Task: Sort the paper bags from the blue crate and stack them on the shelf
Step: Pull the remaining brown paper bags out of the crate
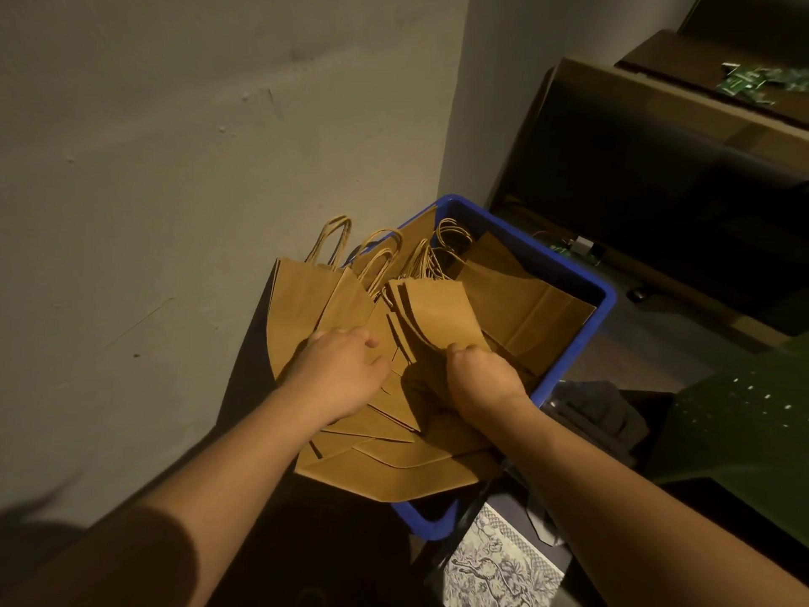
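**Both hands in the bags at the blue crate**

A plain wall (175, 168) fills the left side, meeting a second wall at a corner just behind the crate.

The left hand (346, 370) lies palm down on a fan of flat brown bags (306, 308) that spill over the crate's left edge toward the wall. Its grip is loose: the fingers spread and bend slightly over the paper, pressing it rather than closing round it. The twisted paper handles (335, 238) of these bags stick up and away from the person.

The right hand (479, 374) is further in, over the middle of the crate. Its grip is closed: the fingers curl round the lower edge of a small bundle (437, 313) of bags, which stands up tilted between the two hands. More bags lie flat beneath both hands and along the crate's right half, one large one (538, 313) resting against the far right wall.

The crate (608, 300) stands on the floor in the corner, its rim showing at the far side, the right side and the near corner.

To the right stands a dark shelf (656, 107), with small green pieces (761, 81) on its upper level. Near the bottom edge lies a patterned cloth (499, 567), just beside the crate's near corner.
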`<state>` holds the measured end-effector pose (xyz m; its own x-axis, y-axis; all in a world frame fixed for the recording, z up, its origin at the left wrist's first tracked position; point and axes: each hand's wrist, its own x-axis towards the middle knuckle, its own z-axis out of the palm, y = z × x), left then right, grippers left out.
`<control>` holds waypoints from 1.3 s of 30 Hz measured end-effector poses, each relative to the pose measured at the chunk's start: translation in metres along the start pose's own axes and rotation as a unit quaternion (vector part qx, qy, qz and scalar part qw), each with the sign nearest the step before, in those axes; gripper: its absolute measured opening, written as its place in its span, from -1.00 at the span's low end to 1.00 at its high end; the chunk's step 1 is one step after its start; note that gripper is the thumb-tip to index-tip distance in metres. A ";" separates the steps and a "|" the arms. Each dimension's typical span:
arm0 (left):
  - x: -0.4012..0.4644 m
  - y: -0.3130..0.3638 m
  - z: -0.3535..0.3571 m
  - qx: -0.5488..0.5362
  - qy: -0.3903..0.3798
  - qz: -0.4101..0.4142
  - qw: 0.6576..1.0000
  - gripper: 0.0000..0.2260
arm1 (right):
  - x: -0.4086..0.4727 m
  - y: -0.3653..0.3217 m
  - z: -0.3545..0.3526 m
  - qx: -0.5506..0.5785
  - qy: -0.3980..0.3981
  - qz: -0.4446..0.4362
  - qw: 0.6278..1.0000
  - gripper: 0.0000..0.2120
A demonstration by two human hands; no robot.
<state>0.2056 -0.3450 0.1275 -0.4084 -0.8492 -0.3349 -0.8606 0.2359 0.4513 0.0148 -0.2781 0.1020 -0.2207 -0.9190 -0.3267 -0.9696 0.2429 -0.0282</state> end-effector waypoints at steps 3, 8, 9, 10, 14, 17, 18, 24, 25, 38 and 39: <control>-0.003 0.009 -0.004 -0.074 0.013 -0.004 0.997 -0.75 | -0.009 0.004 -0.006 0.015 0.066 -0.006 0.998 -0.76; -0.003 0.041 -0.004 -0.341 -0.053 -0.086 0.935 -0.64 | -0.024 0.007 -0.020 0.090 0.137 0.000 0.986 -0.71; -0.004 0.048 -0.004 -0.399 -0.077 -0.110 0.907 -0.59 | -0.029 0.006 -0.024 0.104 0.150 0.002 0.983 -0.69; -0.004 0.056 -0.005 -0.434 -0.094 -0.127 0.887 -0.55 | -0.036 0.003 -0.027 0.116 0.161 0.002 0.980 -0.67; -0.002 0.078 -0.004 -0.499 -0.084 -0.154 0.849 -0.42 | -0.064 -0.011 -0.033 0.140 0.189 -0.030 0.972 -0.59; 0.001 0.083 0.003 -0.515 -0.032 -0.150 0.843 -0.34 | -0.083 -0.022 -0.032 0.139 0.197 -0.071 0.968 -0.60; 0.001 0.083 0.006 -0.507 -0.018 -0.149 0.849 -0.35 | -0.088 -0.023 -0.032 0.139 0.191 -0.077 0.969 -0.61; -0.005 0.073 0.009 -0.447 0.051 -0.106 0.887 -0.76 | -0.097 -0.005 -0.027 0.353 0.131 -0.020 0.926 -0.57; -0.008 0.073 0.006 -0.449 0.056 -0.093 0.887 -0.77 | -0.097 0.000 -0.028 0.384 0.151 0.017 0.911 -0.56; -0.044 0.084 -0.003 -0.556 -0.014 -0.029 0.831 -0.49 | -0.100 0.020 -0.043 0.718 0.094 0.088 0.684 -0.84; -0.045 0.084 -0.001 -0.546 -0.015 -0.020 0.837 -0.51 | -0.101 0.021 -0.042 0.726 0.098 0.093 0.674 -0.83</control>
<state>0.1518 -0.2874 0.1815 -0.4085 -0.8295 -0.3809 -0.0881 -0.3795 0.9210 0.0124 -0.1933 0.1745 -0.4721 -0.8197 -0.3244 0.1707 0.2761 -0.9459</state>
